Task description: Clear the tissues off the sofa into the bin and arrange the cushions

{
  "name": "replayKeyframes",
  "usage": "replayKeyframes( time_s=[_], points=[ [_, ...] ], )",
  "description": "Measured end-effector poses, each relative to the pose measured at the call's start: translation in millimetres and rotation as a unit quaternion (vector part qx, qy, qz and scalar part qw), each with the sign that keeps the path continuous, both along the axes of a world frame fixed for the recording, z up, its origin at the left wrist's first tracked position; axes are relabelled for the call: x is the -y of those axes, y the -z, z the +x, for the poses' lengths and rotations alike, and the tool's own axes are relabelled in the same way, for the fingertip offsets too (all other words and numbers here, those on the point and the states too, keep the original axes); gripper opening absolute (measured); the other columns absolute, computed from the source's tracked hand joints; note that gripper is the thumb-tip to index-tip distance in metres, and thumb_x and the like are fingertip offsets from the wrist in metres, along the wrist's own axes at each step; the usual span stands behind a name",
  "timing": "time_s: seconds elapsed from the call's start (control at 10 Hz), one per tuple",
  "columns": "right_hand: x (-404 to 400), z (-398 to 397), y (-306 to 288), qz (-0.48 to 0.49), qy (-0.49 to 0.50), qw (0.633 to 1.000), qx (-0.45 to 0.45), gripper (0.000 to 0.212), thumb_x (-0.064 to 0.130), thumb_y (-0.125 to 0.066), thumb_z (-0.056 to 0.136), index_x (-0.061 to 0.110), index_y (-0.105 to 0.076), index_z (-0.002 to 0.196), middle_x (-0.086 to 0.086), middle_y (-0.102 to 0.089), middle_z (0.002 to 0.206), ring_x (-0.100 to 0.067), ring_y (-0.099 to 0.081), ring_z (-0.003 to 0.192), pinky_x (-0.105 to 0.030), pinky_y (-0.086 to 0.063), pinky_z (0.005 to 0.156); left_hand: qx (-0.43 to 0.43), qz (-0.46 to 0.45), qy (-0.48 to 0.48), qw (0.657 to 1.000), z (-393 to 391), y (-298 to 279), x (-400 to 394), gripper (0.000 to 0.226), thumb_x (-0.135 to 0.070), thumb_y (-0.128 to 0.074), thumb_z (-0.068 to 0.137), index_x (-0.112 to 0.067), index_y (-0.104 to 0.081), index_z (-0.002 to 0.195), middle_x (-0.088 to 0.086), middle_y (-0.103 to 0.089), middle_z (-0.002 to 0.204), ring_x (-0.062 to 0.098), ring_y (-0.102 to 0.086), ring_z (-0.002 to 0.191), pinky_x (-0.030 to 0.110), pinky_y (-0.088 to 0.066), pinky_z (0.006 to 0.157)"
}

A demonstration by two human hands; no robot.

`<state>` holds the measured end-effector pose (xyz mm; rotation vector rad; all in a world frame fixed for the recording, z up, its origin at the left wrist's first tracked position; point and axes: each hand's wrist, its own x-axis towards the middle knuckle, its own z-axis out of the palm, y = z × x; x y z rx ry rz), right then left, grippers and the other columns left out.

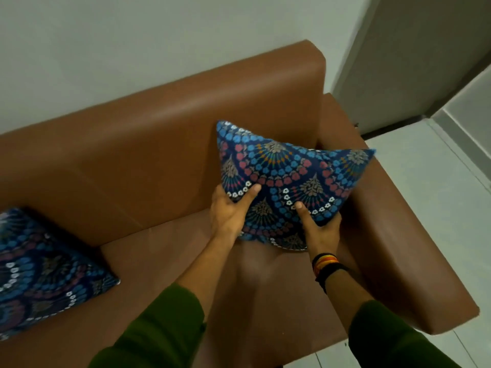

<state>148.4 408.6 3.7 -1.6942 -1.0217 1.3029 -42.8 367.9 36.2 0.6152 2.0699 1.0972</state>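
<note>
— Brown leather sofa (164, 144) shows no tissues; is that part done?
— Apparently. Left hand (228, 213) and right hand (322, 231), fingers gripping, hold one blue cushion (287, 179) at the right armrest; second cushion (45, 272) lies left.

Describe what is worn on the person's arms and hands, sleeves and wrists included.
Both arms wear dark green sleeves pushed up the forearm, the left sleeve and right sleeve alike. The left hand is bare, with no band or ring showing. The right hand is bare too, but its wrist carries stacked bands: black, orange and yellow.
</note>
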Motion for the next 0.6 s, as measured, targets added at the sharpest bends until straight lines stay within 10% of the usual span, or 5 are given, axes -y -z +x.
replayKeyframes(
  time_s=[0.4, 0.6],
  points=[
    [-10.0, -68.0, 0.6, 0.054, -0.237, 0.97, -0.007, 0.081, 0.047, -0.086, 0.072, 0.037, -0.043, 0.14, 0.023, -0.057, 0.125, -0.008, -0.057, 0.116, -0.034, -0.049, 0.096, 0.03, 0.002, -0.069, 0.997, -47.9, 36.2, 87.4, 0.085, -0.075, -0.069, 0.078, -0.038, -0.038, 0.148, -0.01, -0.057, 0.145, 0.018, -0.057, 0.132, 0.046, -0.05, 0.109],
    [50.2, -30.7, -5.0, 0.08, -0.277, 0.957, -0.031, 0.082, 0.036, -0.081, 0.083, 0.044, -0.031, 0.148, 0.011, -0.049, 0.148, -0.012, -0.051, 0.134, -0.05, -0.048, 0.107, -0.22, -0.044, -0.028, 0.974, -62.1, -1.9, 103.1, 0.093, -0.07, -0.038, 0.097, -0.016, -0.002, 0.164, 0.007, -0.006, 0.173, 0.027, -0.006, 0.16, 0.047, -0.011, 0.13]
  ],
)
